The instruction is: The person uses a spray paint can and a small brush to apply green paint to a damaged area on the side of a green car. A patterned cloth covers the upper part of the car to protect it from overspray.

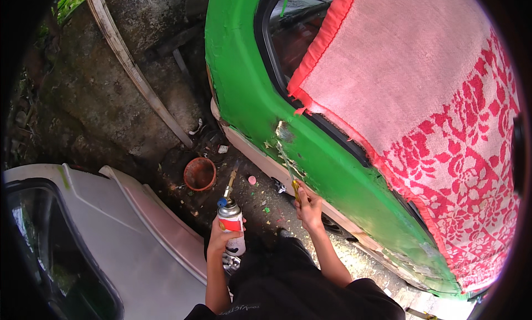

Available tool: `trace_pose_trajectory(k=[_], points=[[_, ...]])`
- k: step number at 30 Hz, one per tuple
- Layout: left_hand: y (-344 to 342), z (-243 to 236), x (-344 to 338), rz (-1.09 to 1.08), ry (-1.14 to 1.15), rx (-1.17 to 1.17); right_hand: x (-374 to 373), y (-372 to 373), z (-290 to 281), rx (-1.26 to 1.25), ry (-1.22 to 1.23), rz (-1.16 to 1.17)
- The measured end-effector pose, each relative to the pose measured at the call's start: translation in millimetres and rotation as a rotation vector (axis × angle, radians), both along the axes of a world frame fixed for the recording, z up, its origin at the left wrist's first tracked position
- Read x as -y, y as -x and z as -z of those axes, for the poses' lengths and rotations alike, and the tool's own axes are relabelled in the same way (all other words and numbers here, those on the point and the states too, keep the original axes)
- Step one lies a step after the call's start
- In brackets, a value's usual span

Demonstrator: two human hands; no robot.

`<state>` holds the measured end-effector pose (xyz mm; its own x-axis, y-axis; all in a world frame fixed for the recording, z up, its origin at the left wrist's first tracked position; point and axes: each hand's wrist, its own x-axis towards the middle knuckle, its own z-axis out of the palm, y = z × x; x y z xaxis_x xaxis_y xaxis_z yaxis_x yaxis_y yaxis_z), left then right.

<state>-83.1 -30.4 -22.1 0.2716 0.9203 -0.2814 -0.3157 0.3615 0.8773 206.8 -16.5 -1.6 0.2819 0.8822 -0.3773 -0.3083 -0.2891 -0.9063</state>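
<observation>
My left hand (219, 235) is wrapped round a gas torch (231, 226), a white and red canister with a brass nozzle and a blue knob. Its nozzle points forward, a little left of the green car body (244, 87); I cannot make out a flame. In my right hand (308, 207) is a yellow-handled screwdriver (295, 191), its thin metal shaft reaching toward the car's side. The shaft's tip lies close to a scraped patch (285, 131) where paint has come off; whether it touches the metal I cannot tell.
A pink and red patterned towel (410, 76) drapes over the green car's roof and windows. Close on my left stands a pale car (100, 214). On the littered ground between them are a terracotta pot (200, 173) and a small pink round piece (252, 180).
</observation>
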Motion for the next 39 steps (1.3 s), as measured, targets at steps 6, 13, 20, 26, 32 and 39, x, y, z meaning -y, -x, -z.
trace_pose_trajectory(k=[6,13,20,26,32,39], points=[[3.8,-4.8,8.0,-0.128,-0.037,-0.043,16.8,-8.8,-10.2,-0.007,0.004,0.014],[-5.3,-4.0,6.1,-0.137,-0.018,-0.067,19.2,-10.9,-10.5,-0.055,0.03,0.041],[-11.7,-0.9,11.8,-0.106,-0.005,-0.037,12.5,-1.4,-3.7,-0.076,-0.037,0.043],[-12.9,-2.5,11.2,-0.072,-0.017,-0.038,-0.5,6.6,13.0,0.116,-0.078,0.039],[-13.7,-3.8,2.5,-0.055,-0.06,-0.012,-2.3,-5.6,-4.0,0.004,-0.068,0.024],[-15.3,-6.3,6.8,-0.055,-0.055,-0.032,12.4,-5.9,-1.8,0.016,-0.062,0.03]])
